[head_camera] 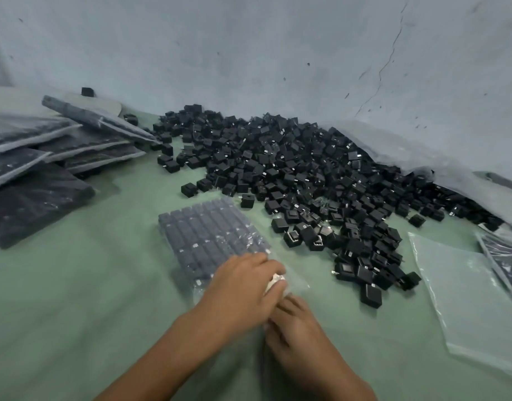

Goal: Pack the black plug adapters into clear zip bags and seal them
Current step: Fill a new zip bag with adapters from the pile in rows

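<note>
— What takes up most of the view?
— A grey-blue wall at the back, and below it the bench under a green cover.
— And the stock?
— A wide heap of black plug adapters lies loose along the foot of the wall and spills toward the near right.
— Anything packed?
— A stack of filled bags sits at the far left, overlapping and tilted. At the right lie flat empty clear zip bags, just beside the heap.
— Where is the bag in work?
— The filled zip bag lies flat mid-bench, left of the heap, with adapters in neat rows inside. Its mouth faces the person.
— The hands?
— The left hand lies over the bag's near end, fingers bent and pinching the plastic at the mouth. A small white bit shows at its fingertips; blur hides what it is.
— The other?
— The right hand sits just below, touching the left and the loose plastic. I cannot tell whether it grips.
</note>
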`<state>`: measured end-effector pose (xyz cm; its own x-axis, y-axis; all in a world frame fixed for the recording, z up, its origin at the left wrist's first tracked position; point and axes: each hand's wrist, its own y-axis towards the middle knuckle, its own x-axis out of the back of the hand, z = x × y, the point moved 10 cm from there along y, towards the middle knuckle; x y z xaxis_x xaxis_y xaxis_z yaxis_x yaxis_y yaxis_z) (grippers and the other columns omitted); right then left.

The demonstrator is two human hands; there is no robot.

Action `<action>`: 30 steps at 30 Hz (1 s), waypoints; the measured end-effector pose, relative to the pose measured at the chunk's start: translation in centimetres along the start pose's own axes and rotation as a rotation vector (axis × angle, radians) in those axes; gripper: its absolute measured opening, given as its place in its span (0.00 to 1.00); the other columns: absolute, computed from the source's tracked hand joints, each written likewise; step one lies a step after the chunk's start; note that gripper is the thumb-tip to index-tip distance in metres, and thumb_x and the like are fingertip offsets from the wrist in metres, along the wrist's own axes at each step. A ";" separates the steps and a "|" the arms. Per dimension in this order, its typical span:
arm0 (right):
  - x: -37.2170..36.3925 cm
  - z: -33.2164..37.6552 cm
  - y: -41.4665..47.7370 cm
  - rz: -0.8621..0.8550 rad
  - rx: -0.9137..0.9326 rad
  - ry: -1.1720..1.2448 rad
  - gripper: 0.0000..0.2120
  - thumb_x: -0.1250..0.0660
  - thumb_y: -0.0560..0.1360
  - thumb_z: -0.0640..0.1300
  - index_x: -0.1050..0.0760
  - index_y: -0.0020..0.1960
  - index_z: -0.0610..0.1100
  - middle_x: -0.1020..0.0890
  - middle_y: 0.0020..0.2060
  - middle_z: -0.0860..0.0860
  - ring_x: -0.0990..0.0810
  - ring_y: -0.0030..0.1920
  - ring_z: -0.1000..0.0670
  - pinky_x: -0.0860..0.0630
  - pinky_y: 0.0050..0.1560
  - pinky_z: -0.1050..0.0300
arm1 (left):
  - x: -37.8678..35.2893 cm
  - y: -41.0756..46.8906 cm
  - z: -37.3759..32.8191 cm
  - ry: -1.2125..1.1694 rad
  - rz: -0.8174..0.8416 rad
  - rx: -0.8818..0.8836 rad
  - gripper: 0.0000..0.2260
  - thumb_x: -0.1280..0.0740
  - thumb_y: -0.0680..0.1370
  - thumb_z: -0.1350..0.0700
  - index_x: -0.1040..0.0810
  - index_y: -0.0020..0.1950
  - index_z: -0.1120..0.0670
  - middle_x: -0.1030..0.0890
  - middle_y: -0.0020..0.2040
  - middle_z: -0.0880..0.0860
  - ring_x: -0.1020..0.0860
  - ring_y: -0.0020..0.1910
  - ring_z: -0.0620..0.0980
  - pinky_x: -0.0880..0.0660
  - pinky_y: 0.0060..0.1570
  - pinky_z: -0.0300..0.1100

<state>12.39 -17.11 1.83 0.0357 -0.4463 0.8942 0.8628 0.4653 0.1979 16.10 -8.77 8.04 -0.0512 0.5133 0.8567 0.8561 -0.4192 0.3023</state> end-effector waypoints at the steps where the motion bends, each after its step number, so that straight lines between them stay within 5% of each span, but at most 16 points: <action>1: 1.0 -1.0 -0.3 -0.053 -0.010 -0.015 0.13 0.34 0.74 0.39 0.19 0.56 0.48 0.18 0.55 0.54 0.23 0.58 0.48 0.32 0.64 0.62 | 0.7 -1.0 1.2 -0.033 -0.037 0.035 0.14 0.40 0.81 0.41 0.21 0.62 0.44 0.23 0.50 0.40 0.25 0.52 0.41 0.30 0.58 0.43; 4: 5.7 -6.1 -0.1 -0.253 -0.212 -0.079 0.12 0.33 0.75 0.37 0.18 0.53 0.50 0.17 0.49 0.57 0.23 0.52 0.50 0.30 0.53 0.60 | 1.3 -4.1 4.1 -0.061 -0.072 0.140 0.19 0.40 0.77 0.34 0.20 0.58 0.42 0.28 0.43 0.37 0.27 0.46 0.38 0.29 0.53 0.39; 6: 8.2 -9.4 2.1 -0.324 -0.323 -0.156 0.14 0.33 0.76 0.36 0.20 0.59 0.47 0.18 0.52 0.51 0.26 0.53 0.46 0.30 0.54 0.56 | 0.9 -5.7 4.7 -0.040 -0.072 0.148 0.22 0.40 0.74 0.31 0.21 0.58 0.42 0.28 0.45 0.38 0.25 0.47 0.42 0.29 0.52 0.40; 11: 6.0 -13.7 10.1 0.001 -0.374 -0.352 0.26 0.37 0.79 0.40 0.35 0.76 0.51 0.31 0.71 0.45 0.34 0.68 0.40 0.35 0.70 0.47 | 1.1 -7.9 3.9 0.050 -0.148 0.058 0.21 0.31 0.71 0.33 0.21 0.57 0.45 0.29 0.45 0.38 0.24 0.44 0.44 0.33 0.46 0.35; 14: 5.0 -14.3 11.6 0.055 -0.383 -0.364 0.24 0.35 0.78 0.39 0.31 0.73 0.49 0.29 0.70 0.45 0.30 0.66 0.42 0.33 0.69 0.48 | 2.0 -8.9 3.8 0.043 -0.223 0.029 0.18 0.29 0.70 0.36 0.21 0.52 0.45 0.36 0.43 0.34 0.27 0.41 0.40 0.36 0.43 0.29; 16: 6.5 -13.9 11.0 -0.089 -0.431 -0.170 0.18 0.33 0.77 0.43 0.25 0.66 0.52 0.23 0.63 0.48 0.24 0.57 0.49 0.27 0.62 0.50 | 2.2 -9.5 4.0 0.039 -0.239 0.026 0.15 0.30 0.70 0.36 0.23 0.49 0.44 0.37 0.39 0.35 0.28 0.38 0.39 0.38 0.40 0.29; 18: 7.5 -13.8 9.2 -0.258 -0.547 0.403 0.10 0.35 0.77 0.45 0.21 0.56 0.54 0.18 0.53 0.48 0.20 0.45 0.54 0.21 0.50 0.46 | 2.2 -9.6 4.2 0.027 -0.243 0.022 0.14 0.30 0.71 0.37 0.24 0.46 0.45 0.36 0.36 0.36 0.29 0.35 0.40 0.38 0.37 0.30; 21: 6.6 -11.9 6.9 -0.328 -0.623 1.307 0.13 0.41 0.82 0.41 0.21 0.61 0.47 0.18 0.56 0.40 0.16 0.45 0.47 0.18 0.45 0.53 | 1.6 -9.3 4.0 0.029 -0.243 -0.008 0.09 0.30 0.73 0.43 0.24 0.45 0.46 0.31 0.33 0.41 0.29 0.32 0.43 0.37 0.35 0.33; 26: 5.9 -8.1 3.4 -0.191 -0.592 1.399 0.13 0.40 0.83 0.45 0.20 0.61 0.45 0.18 0.58 0.38 0.23 0.37 0.51 0.25 0.39 0.57 | 1.6 -8.3 3.1 0.087 -0.292 -0.009 0.07 0.33 0.73 0.46 0.21 0.43 0.49 0.25 0.33 0.44 0.25 0.32 0.46 0.33 0.34 0.37; 30: 3.5 -5.0 0.2 -0.067 -0.581 1.531 0.09 0.32 0.75 0.38 0.22 0.55 0.39 0.23 0.58 0.33 0.18 0.44 0.41 0.18 0.45 0.51 | 1.8 -7.8 3.0 0.089 -0.297 0.067 0.07 0.33 0.75 0.46 0.23 0.43 0.48 0.25 0.31 0.45 0.25 0.31 0.45 0.31 0.30 0.40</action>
<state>15.16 -22.42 3.03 0.1243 -0.9138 -0.3867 0.9331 0.2402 -0.2676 10.86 -2.36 5.99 -0.3461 0.5368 0.7694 0.8291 -0.2088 0.5187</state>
